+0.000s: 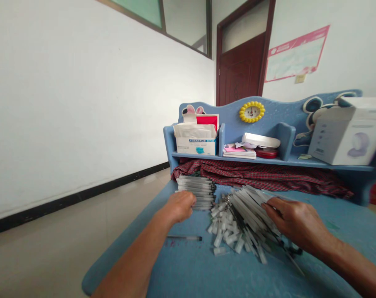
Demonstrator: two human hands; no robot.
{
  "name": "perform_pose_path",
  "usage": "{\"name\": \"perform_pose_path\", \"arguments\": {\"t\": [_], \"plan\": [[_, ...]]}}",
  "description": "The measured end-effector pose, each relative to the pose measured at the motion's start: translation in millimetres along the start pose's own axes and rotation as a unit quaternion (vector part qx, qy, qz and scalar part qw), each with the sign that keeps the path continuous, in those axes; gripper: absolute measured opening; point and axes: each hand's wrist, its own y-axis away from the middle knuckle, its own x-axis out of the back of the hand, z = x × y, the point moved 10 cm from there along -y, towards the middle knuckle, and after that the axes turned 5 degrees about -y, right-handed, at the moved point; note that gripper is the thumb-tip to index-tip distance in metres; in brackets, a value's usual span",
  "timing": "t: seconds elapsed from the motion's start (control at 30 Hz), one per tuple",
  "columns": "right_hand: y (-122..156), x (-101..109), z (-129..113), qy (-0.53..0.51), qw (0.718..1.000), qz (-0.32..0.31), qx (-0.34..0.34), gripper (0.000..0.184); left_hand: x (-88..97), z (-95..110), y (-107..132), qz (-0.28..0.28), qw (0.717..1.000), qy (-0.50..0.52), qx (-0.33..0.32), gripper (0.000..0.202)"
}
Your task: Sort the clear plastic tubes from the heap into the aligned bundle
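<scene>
My left hand (180,206) is closed beside a neat stack of clear pens (197,192) with dark tips at their right ends. Whatever its fingers may hold is hidden. A single pen (184,238) lies on the blue desk (188,269), just below that hand. On the right, the fingers of my right hand (290,215) are pinched on a pen barrel at the edge of a heap of clear pen barrels (251,209). Many small translucent pen caps (226,227) lie loose at the heap's left and front. Thin dark rods stick out beneath the right hand.
Behind the pens, a red checked cloth (237,174) is bunched under the desk's blue shelf (287,162). The shelf carries a mask box (196,145), papers, a white case (260,140), a red tin (266,153) and a large white box (346,132). A wall stands left.
</scene>
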Motion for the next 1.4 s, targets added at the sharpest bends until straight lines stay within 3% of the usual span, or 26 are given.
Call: {"name": "perform_pose_path", "arguments": {"t": [0.23, 0.4, 0.5, 0.63, 0.8, 1.07, 1.27, 1.33, 1.4], "plan": [[2.2, -0.7, 1.2, -0.012, 1.000, 0.006, 0.005, 0.031, -4.5, 4.0, 0.7, -0.017, 1.000, -0.014, -0.014, 0.016], [0.7, 6.5, -3.8, -0.066, 0.997, 0.027, 0.003, 0.033, 14.6, -1.2, 3.6, 0.021, 0.999, 0.008, -0.033, 0.008], [-1.8, 5.6, -5.5, -0.160, 0.987, 0.000, -0.029, 0.034, 25.0, 12.0, 8.1, 0.042, 0.994, 0.072, -0.070, 0.007], [-3.6, 0.3, -15.9, -0.289, 0.954, -0.060, -0.060, 0.039, 31.9, 53.3, 20.8, 0.047, 0.962, 0.222, -0.154, 0.008], [-1.9, -7.1, -28.0, -0.411, 0.903, -0.096, -0.084, 0.048, 45.9, 94.4, 40.7, 0.099, 0.939, 0.224, -0.243, 0.012], [2.5, -25.4, -20.1, -0.543, 0.806, -0.146, -0.184, 0.043, 46.9, 97.6, 42.2, 0.095, 0.931, 0.239, -0.258, 0.018], [2.1, -27.7, -22.5, -0.629, 0.738, -0.164, -0.180, 0.031, 39.5, 98.7, 38.9, 0.042, 0.925, 0.276, -0.256, 0.023], [1.9, -27.8, -20.0, -0.624, 0.743, -0.160, -0.183, 0.032, 39.6, 98.5, 38.6, 0.040, 0.924, 0.282, -0.253, 0.024], [1.9, -27.6, -17.6, -0.590, 0.770, -0.162, -0.182, 0.031, 40.7, 98.2, 38.5, 0.045, 0.925, 0.284, -0.250, 0.023]]}}
